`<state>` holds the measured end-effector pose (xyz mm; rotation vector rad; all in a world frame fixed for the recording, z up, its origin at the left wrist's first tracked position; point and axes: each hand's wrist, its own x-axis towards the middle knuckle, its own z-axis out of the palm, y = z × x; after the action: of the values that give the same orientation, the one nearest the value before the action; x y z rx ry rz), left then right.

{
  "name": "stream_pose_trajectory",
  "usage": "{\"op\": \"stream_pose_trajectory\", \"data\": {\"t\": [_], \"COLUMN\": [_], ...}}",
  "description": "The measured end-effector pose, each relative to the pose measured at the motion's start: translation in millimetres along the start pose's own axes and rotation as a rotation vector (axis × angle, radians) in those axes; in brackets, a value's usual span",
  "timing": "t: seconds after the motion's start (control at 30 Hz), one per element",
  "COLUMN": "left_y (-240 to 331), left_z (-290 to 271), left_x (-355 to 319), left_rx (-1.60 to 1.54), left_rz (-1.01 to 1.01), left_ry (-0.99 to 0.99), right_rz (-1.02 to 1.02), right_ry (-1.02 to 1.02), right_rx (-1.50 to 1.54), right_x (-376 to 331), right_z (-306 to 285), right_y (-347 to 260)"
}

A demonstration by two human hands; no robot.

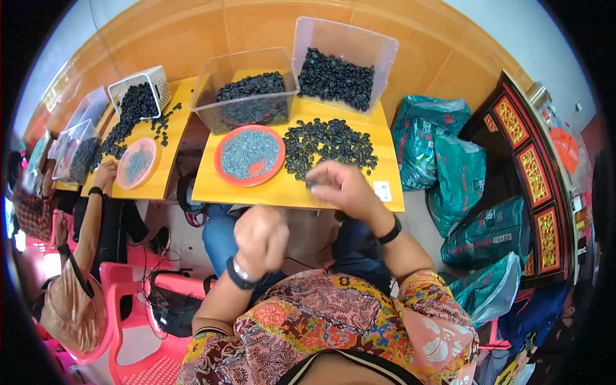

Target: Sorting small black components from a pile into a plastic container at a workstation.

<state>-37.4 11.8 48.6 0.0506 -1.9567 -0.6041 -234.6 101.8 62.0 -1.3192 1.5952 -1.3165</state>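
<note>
My right hand (343, 186) reaches over the near edge of the yellow table (282, 186), its fingertips on a small black part at the edge of a loose pile of black parts (328, 144). My left hand (260, 234) hangs closed in front of the table, above my lap; whether it holds anything is hidden. A red round tray (226, 173) with small grey pieces lies left of the pile. Behind stand two clear bins (212, 70) (378, 48) filled with more black parts.
To the left, another person sits on a pink chair (122, 301) at a second yellow table (160, 173) with a pink tray (136, 163), a white basket (154, 78) and black parts. Green sacks (449, 167) and a dark carved cabinet (532, 167) stand to the right.
</note>
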Motion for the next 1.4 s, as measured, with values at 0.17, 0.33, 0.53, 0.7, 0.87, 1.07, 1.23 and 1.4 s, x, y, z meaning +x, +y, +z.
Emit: {"op": "stream_pose_trajectory", "data": {"t": [0.17, 0.33, 0.53, 0.7, 0.87, 1.07, 1.23, 1.4], "left_y": [57.4, 60.9, 37.6, 43.0, 40.9, -37.2, -96.1, -118.2], "left_z": [-53.9, -51.4, -46.8, -8.8, 30.1, 53.5, 66.0, 74.8], "left_x": [58.3, 97.4, 87.8, 94.0, 59.5, 73.2, 49.1, 18.3], "left_rx": [-0.230, -0.387, -0.394, -0.392, -0.486, 0.031, -0.306, -0.267], "left_rz": [0.736, 0.912, 0.837, 0.889, 0.645, 0.210, -0.561, -0.711], "left_ry": [0.128, 0.346, 0.250, 0.119, 0.001, -0.081, 0.172, 0.048], "right_rz": [-0.406, -0.466, -0.189, 0.109, 0.084, -0.082, -0.095, 0.009], "right_ry": [0.296, 0.536, 0.274, 0.124, 0.107, 0.115, 0.212, 0.218], "right_rx": [-0.502, -0.774, -0.544, -0.663, -0.847, -0.991, -0.936, -0.613], "right_x": [120.8, 214.0, 136.5, 78.8, 65.3, 91.1, 91.5, 90.0], "right_z": [-34.6, -42.9, -24.3, -37.6, -34.3, -20.0, -34.6, -37.8], "right_y": [-46.7, -32.3, 2.5, 59.8, 91.7, 109.1, 126.1, 112.0]}}
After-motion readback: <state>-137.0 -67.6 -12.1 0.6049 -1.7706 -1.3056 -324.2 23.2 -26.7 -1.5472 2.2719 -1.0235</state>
